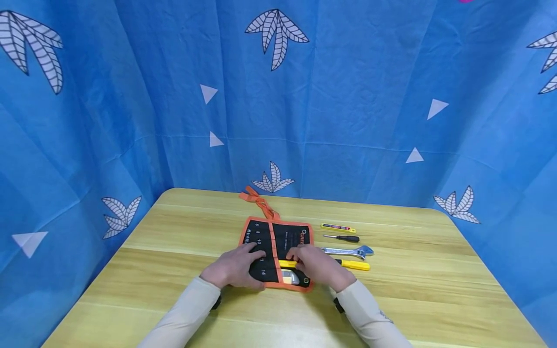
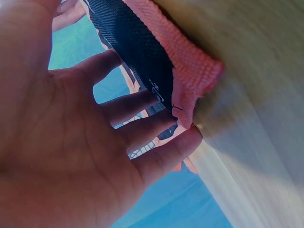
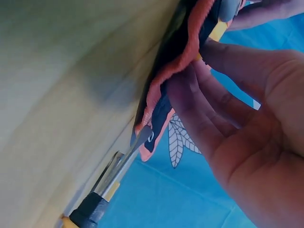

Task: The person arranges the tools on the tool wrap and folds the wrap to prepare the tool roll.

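Note:
A black tool pouch [image 1: 278, 239] with orange trim lies unrolled on the wooden table [image 1: 174, 241]. My left hand [image 1: 237, 268] rests on its left half with its fingers fairly straight; in the left wrist view its fingertips [image 2: 156, 102] touch the pouch's orange edge [image 2: 194, 76]. My right hand [image 1: 319, 266] lies over the pouch's right edge, where a yellow utility knife [image 1: 354, 265] passes under it into the pouch. Seen from the right wrist, the fingers [image 3: 190, 95] and thumb pinch the orange edge [image 3: 190, 52].
Right of the pouch lie an adjustable wrench [image 1: 348, 251], a small black-handled screwdriver [image 1: 344, 238] and a yellow blade case [image 1: 338, 227]. An orange strap [image 1: 258, 203] trails from the pouch's far side. Blue patterned cloth [image 1: 348, 96] walls the table on three sides.

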The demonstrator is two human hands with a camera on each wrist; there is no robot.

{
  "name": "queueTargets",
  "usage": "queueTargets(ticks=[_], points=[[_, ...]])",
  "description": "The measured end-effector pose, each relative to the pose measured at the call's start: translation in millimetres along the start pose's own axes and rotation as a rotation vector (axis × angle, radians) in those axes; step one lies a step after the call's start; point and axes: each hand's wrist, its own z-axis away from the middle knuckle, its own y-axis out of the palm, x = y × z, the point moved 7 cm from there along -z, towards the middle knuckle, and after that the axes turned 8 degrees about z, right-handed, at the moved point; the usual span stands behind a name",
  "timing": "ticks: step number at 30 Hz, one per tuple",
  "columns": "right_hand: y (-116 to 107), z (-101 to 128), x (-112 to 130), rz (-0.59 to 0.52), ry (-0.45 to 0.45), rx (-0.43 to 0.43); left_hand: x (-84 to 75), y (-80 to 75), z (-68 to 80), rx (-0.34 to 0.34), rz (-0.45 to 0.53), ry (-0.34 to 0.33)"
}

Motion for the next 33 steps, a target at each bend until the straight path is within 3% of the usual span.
queueTargets(ticks=[13,33], points=[[-4.1,-5.7,-7.3,-0.063,0.000,0.064,-1.5,0.8,0.4,-0.008,0.003,0.009],[0.3,-5.3,-6.6,-0.038,0.044,0.005,-1.0,0.8,-0.4,-0.016,-0.005,0.009]])
